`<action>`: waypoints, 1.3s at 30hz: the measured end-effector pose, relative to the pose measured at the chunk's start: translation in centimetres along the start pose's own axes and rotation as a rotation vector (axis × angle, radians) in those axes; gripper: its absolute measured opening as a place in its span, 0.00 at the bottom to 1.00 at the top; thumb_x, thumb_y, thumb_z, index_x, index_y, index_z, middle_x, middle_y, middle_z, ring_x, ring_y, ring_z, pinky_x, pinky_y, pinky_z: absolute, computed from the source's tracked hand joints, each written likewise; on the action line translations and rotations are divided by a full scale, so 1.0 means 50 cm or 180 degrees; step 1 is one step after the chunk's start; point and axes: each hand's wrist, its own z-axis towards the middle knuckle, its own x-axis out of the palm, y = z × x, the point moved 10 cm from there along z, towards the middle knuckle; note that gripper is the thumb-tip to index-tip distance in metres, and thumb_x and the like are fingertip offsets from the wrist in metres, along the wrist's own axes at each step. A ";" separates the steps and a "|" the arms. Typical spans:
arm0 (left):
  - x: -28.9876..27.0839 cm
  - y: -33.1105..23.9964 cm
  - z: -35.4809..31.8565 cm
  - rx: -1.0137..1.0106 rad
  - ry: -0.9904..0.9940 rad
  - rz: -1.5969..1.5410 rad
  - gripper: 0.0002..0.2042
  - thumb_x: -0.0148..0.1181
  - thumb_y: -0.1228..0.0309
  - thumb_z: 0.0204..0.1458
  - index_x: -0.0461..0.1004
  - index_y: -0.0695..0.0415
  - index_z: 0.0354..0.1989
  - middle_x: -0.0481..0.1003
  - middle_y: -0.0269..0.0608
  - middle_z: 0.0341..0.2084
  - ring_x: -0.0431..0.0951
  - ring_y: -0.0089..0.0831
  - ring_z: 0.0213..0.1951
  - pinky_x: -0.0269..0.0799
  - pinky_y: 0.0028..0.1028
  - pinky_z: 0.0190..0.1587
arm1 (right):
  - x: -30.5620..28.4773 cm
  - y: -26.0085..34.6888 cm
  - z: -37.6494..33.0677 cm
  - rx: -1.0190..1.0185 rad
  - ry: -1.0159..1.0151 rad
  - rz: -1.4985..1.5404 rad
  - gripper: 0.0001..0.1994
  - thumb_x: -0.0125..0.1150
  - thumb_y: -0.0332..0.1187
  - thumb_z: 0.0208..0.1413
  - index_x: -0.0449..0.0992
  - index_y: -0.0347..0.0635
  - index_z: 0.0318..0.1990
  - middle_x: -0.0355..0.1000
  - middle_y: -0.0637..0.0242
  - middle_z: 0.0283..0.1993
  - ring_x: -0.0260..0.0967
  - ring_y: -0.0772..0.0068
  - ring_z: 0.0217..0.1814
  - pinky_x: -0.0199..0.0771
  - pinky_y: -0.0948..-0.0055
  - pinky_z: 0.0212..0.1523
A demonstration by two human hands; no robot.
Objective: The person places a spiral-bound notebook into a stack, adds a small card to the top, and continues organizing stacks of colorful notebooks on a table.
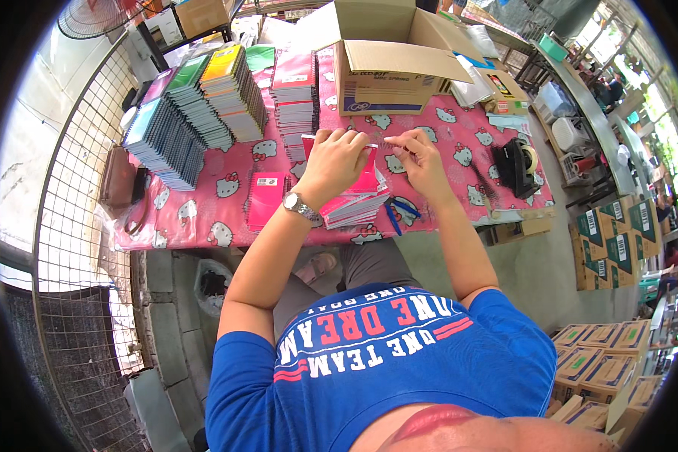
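My left hand (333, 160) grips the top edge of a red spiral notebook (367, 179) that stands tilted over a small stack of notebooks (354, 207) on the pink patterned table (203, 218). A wristwatch (300, 203) sits on that wrist. My right hand (422, 158) is just to the right, its fingertips pinched together near the notebook's upper corner; what it pinches is too small to tell. Two blue pens (396, 213) lie beside the stack.
An open cardboard box (388, 68) stands behind my hands. Tall notebook stacks (196, 113) fill the table's left, with another stack (294, 94) at centre. A single red notebook (265, 197) lies flat. A black tape dispenser (517, 166) sits at right. Cartons (595, 361) are piled on the floor.
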 end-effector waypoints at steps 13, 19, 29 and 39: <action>0.005 -0.046 -0.002 0.0177 0.0066 -0.0030 0.11 0.55 0.66 0.58 0.69 0.52 0.47 0.77 0.38 0.38 0.76 0.36 0.44 0.62 0.40 0.51 | 0.014 -0.012 -0.004 0.0554 0.0937 0.0766 0.15 0.53 0.32 0.65 0.71 0.46 0.59 0.72 0.72 0.28 0.63 0.83 0.27 0.67 0.79 0.32; -0.003 -0.044 -0.008 0.0185 0.0170 0.0007 0.11 0.57 0.66 0.56 0.70 0.52 0.46 0.76 0.38 0.38 0.76 0.37 0.45 0.62 0.40 0.51 | 0.028 0.049 0.015 0.0081 0.1225 -0.0142 0.17 0.54 0.32 0.64 0.68 0.44 0.59 0.77 0.64 0.32 0.71 0.77 0.27 0.71 0.73 0.30; 0.013 -0.025 -0.015 0.0096 0.0130 -0.0405 0.09 0.61 0.66 0.54 0.74 0.50 0.42 0.78 0.35 0.35 0.77 0.35 0.41 0.63 0.37 0.50 | 0.030 -0.205 -0.088 0.2471 0.0648 0.2967 0.18 0.49 0.40 0.67 0.72 0.35 0.56 0.78 0.60 0.44 0.77 0.69 0.44 0.77 0.70 0.44; 0.008 -0.027 -0.005 0.0122 0.0015 -0.0449 0.09 0.61 0.65 0.54 0.73 0.51 0.41 0.78 0.36 0.33 0.77 0.34 0.39 0.63 0.37 0.48 | 0.011 -0.013 0.004 0.0780 0.1201 0.0533 0.09 0.63 0.23 0.55 0.79 0.36 0.43 0.74 0.70 0.36 0.70 0.84 0.37 0.71 0.79 0.39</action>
